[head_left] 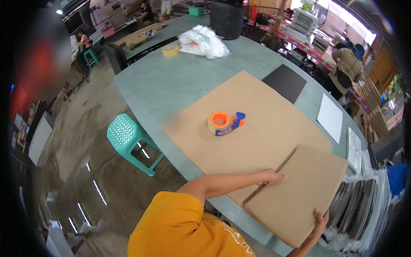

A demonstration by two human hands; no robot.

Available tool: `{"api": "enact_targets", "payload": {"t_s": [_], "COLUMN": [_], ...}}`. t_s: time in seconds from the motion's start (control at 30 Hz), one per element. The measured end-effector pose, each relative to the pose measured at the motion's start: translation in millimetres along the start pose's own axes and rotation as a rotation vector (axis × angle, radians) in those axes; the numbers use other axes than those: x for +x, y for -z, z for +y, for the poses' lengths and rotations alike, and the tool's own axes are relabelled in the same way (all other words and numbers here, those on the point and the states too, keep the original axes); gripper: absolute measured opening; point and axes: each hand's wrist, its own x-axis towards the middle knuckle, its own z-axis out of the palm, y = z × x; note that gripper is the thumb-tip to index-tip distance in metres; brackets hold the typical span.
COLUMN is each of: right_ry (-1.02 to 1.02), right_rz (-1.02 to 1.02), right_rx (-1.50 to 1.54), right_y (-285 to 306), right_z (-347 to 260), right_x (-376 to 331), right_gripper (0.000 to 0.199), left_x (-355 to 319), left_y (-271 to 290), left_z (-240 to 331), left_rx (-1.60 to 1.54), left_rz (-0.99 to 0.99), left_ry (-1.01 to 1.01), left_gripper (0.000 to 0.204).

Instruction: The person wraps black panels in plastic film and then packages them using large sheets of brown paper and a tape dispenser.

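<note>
Between my hands is a flat rectangular package [299,192] in brown paper, lying at an angle over the right front part of a large brown paper sheet [252,94]. My left hand [272,176] grips its left edge, with the thumb on top and the other fingers mostly hidden beneath. On the right edge, near the closest corner, my right hand [320,219] is closed around the package side. A tape dispenser [220,123], orange and blue with a tape roll on it, rests on the middle of the sheet, apart from both hands.
The grey-green table [150,90] bears a tape roll [170,50], white plastic bags [203,42], a black board [284,82] and a white sheet [329,117]. Plastic-wrapped stacks [355,205] stand right. A green stool [128,137] is left. People [349,64] work beyond.
</note>
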Motion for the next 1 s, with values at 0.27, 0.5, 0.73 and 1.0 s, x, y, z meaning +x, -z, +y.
{"api": "enact_targets", "payload": {"t_s": [0.27, 0.5, 0.73, 1.0], "right_ry": [0.274, 0.211, -0.287, -0.346], "right_rz": [-0.318, -0.700, -0.984, -1.406], "right_rx": [-0.251, 0.050, 0.027, -0.717], "right_y": [-148.3, -372.9, -565.2, -605.7], "right_z": [-82.0, -79.5, -7.0, 69.8], "right_x": [-3.8, 15.0, -5.1, -8.3], "right_gripper": [0.079, 0.083, 0.063, 0.042], "left_x": [-107.1, -273.4, -344.7, -334.5], "left_y": [76.8, 255.8, 416.1, 494.5], "left_z": [-21.3, -34.8, -133.3, -154.6], "left_rx": [-0.487, -0.569, -0.309, 0.724], "left_rz": [0.345, 0.894, 1.187, 1.171], "left_ry": [-0.374, -0.656, -0.348, -0.033], "left_gripper": [0.091, 0.079, 0.069, 0.055]}}
